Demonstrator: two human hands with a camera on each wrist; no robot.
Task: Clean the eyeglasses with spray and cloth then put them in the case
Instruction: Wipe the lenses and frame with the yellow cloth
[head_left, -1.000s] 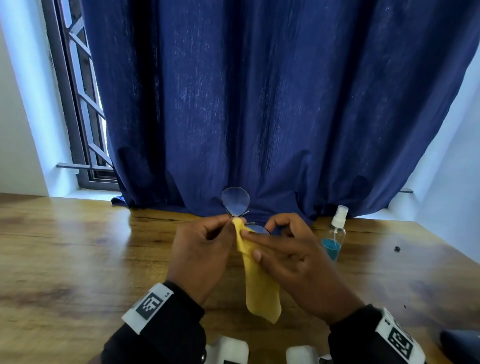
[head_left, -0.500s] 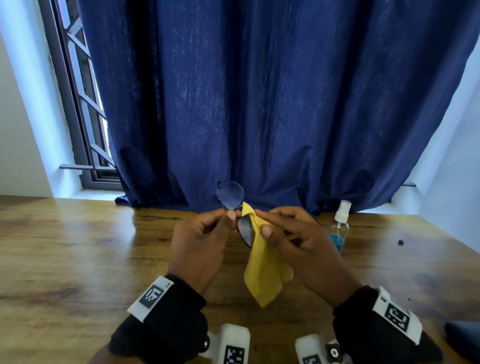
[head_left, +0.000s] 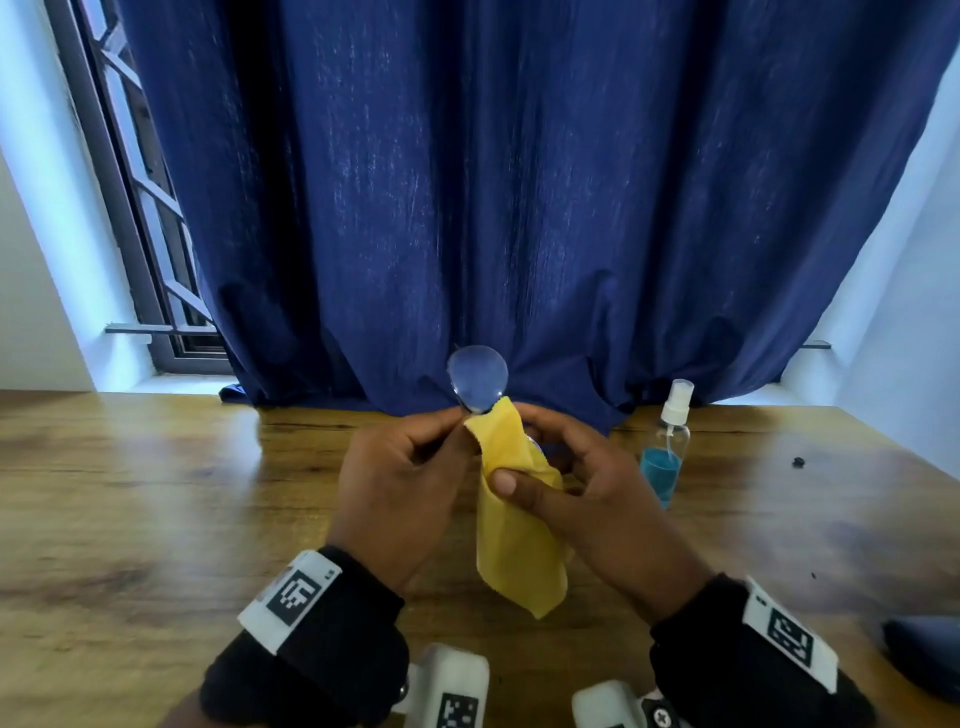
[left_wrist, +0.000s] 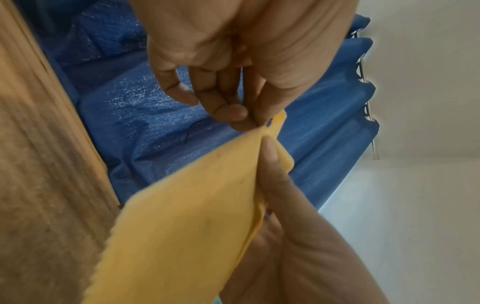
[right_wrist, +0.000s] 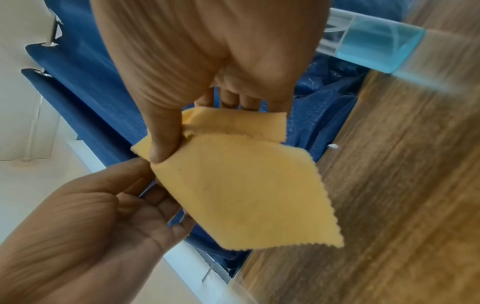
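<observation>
While held above the wooden table (head_left: 130, 519), eyeglasses (head_left: 478, 385) pinched at the frame by left hand (head_left: 400, 483), yellow cloth (head_left: 519, 535) folded over the lower lens and pinched by right hand (head_left: 587, 499), spray bottle (head_left: 667, 447) upright just beside.

I see a matt yellow cloth (head_left: 511, 525), soft, with pinked zigzag edges. The glasses (head_left: 478, 385) show a clear, glossy lens. The table (head_left: 130, 519) is wood-grained with a slight sheen. The bottle (head_left: 666, 457) looks like clear plastic with a white plastic sprayer. The curtain (head_left: 493, 208) is woven blue fabric, faintly slubbed.
</observation>
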